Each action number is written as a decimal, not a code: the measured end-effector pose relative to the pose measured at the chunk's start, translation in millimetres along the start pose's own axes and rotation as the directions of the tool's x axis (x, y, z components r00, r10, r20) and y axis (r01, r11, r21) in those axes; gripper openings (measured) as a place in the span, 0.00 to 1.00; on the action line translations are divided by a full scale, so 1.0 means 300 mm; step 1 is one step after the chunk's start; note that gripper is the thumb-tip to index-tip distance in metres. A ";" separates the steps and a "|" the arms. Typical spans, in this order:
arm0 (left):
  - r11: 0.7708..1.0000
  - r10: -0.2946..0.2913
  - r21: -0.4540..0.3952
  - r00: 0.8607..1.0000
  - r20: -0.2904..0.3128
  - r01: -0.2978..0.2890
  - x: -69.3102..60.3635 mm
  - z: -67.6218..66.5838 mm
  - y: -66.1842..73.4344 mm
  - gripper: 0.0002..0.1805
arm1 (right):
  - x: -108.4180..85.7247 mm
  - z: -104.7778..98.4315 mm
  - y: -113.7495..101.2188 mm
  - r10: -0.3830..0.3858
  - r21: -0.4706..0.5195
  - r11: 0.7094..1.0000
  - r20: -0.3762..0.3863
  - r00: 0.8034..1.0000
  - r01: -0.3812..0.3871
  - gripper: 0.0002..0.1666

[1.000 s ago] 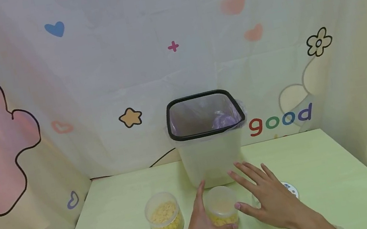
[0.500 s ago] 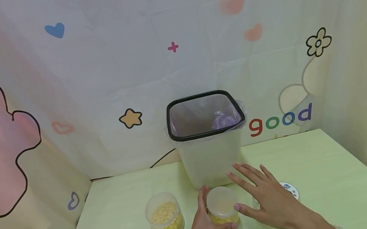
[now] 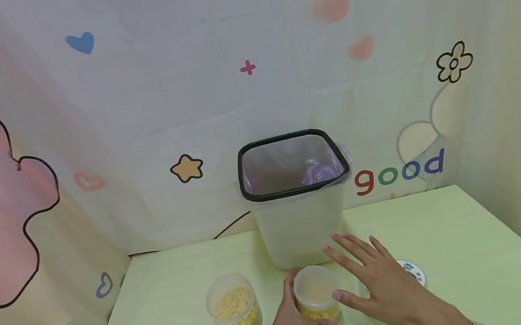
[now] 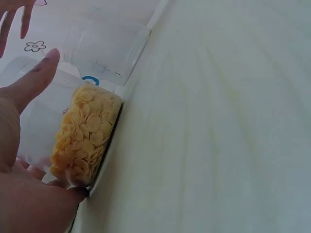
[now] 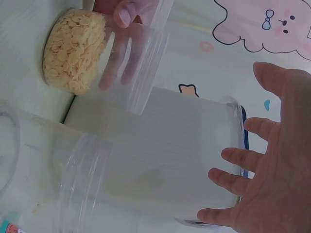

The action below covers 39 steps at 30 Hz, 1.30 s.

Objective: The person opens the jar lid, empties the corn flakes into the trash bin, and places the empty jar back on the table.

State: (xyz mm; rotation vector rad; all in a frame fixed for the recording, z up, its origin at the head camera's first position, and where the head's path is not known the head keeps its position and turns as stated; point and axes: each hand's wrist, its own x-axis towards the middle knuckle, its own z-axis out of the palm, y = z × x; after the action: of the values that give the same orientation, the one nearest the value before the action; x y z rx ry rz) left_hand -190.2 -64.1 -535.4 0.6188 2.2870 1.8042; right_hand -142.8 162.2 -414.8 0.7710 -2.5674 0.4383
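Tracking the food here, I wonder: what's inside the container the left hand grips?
Yellow flakes fill the lower part of the container. The left hand covers some of it; anything buried within the flakes can't be seen.

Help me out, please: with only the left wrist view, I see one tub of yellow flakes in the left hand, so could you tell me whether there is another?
Observer: Yes, the head view shows a second tub of yellow flakes on the table, apart from the left hand and to its left.

Operator: Thank you; would you kindly tell me what stands on the table beyond the held tub?

Observer: In the head view, a pale bin with a black rim stands there.
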 end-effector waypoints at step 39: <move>0.935 0.115 0.354 0.969 -0.218 -0.031 -0.037 -0.012 0.150 0.56 | 0.065 0.003 -0.054 -0.095 0.030 0.995 -0.091 0.991 0.098 0.45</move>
State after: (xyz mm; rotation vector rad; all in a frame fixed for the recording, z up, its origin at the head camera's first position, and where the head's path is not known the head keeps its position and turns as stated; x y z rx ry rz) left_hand -171.7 -63.7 -492.9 0.5721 2.8156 1.5852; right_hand -148.3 140.2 -403.5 0.8631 -2.4338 0.4765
